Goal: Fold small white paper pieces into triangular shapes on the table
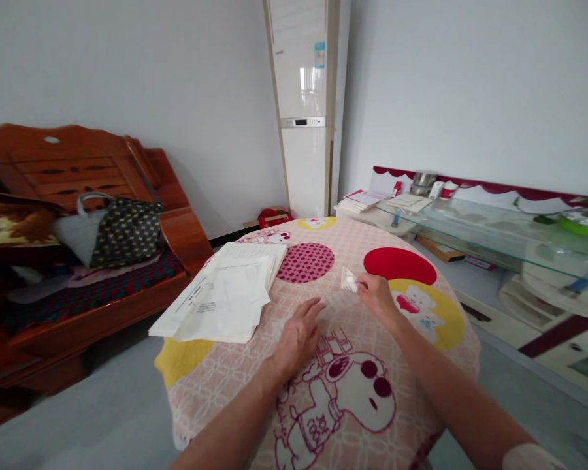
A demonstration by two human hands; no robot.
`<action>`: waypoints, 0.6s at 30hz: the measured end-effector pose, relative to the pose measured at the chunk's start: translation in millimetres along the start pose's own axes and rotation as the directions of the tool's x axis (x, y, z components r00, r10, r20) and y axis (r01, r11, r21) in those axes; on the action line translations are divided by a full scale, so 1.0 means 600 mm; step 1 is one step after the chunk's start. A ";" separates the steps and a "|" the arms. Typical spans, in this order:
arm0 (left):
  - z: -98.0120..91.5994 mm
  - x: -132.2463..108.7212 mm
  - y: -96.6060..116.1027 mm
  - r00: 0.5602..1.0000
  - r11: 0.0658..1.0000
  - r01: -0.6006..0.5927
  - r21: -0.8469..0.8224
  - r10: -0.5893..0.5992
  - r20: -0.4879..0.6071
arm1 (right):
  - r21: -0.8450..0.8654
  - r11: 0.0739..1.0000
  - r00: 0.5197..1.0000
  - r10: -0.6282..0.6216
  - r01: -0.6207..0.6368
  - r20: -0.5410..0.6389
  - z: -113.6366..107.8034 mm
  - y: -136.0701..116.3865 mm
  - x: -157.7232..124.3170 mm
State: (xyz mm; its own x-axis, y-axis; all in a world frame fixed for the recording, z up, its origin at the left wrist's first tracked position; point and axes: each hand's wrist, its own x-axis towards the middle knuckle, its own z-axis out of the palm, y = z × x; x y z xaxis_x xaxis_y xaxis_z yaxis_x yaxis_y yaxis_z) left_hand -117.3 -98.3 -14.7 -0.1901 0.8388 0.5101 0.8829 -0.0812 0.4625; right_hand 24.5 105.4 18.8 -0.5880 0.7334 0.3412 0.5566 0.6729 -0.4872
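A round table (pixel 210 385) wears a pink blanket printed with a cartoon dog and coloured circles. My left hand (pixel 300 334) lies flat on the blanket, fingers stretched forward, holding nothing. My right hand (pixel 376 295) pinches a small clear plastic packet (pixel 348 279) at its right edge, just above the blanket near a red circle. A stack of white papers and envelopes (pixel 225 292) lies on the table's left part, a short way left of my left hand.
A wooden bench (pixel 78 215) with a grey and dotted bag (pixel 112 228) stands at the left. A tall white air conditioner (pixel 304 104) fills the far corner. A glass shelf (pixel 494 228) with papers and cups runs along the right wall.
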 end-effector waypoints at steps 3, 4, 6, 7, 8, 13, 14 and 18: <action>0.006 -0.010 0.010 0.995 0.999 -0.037 0.016 0.035 0.098 | -0.082 0.992 0.995 0.091 -0.094 -0.044 0.003 0.009 0.056; 0.007 -0.013 0.013 0.992 0.998 -0.048 0.028 0.044 0.122 | -0.101 0.988 0.992 0.116 -0.121 -0.052 0.007 0.011 0.073; 0.007 -0.015 0.018 0.986 0.997 -0.063 0.052 0.055 0.155 | -0.129 0.978 0.986 0.156 -0.163 -0.060 0.018 0.014 0.101; 0.007 -0.016 0.020 0.984 0.996 -0.068 0.058 0.057 0.166 | -0.140 0.974 0.983 0.171 -0.178 -0.060 0.025 0.015 0.114; 0.006 -0.016 0.020 0.983 0.996 -0.070 0.061 0.058 0.173 | -0.150 0.970 0.981 0.185 -0.192 -0.059 0.032 0.016 0.125; 0.003 -0.019 0.013 0.982 0.998 -0.045 0.039 0.037 0.184 | -0.184 0.956 0.974 0.224 -0.228 -0.041 0.063 0.014 0.175; 0.003 -0.020 0.011 0.983 0.999 -0.040 0.029 0.034 0.183 | -0.187 0.955 0.973 0.228 -0.231 -0.038 0.067 0.013 0.184; 0.000 -0.019 0.012 0.984 1.000 -0.025 0.001 0.024 0.174 | -0.196 0.951 0.971 0.239 -0.240 -0.028 0.077 0.011 0.212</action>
State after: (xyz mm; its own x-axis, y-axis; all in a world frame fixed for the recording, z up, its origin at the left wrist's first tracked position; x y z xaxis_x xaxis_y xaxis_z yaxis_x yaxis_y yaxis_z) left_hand -108.8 -108.2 -17.4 -0.0914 0.9174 0.3873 0.8877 -0.1012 0.4492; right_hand -73.7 198.6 22.1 -0.4213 0.8755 0.2367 0.7854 0.4827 -0.3876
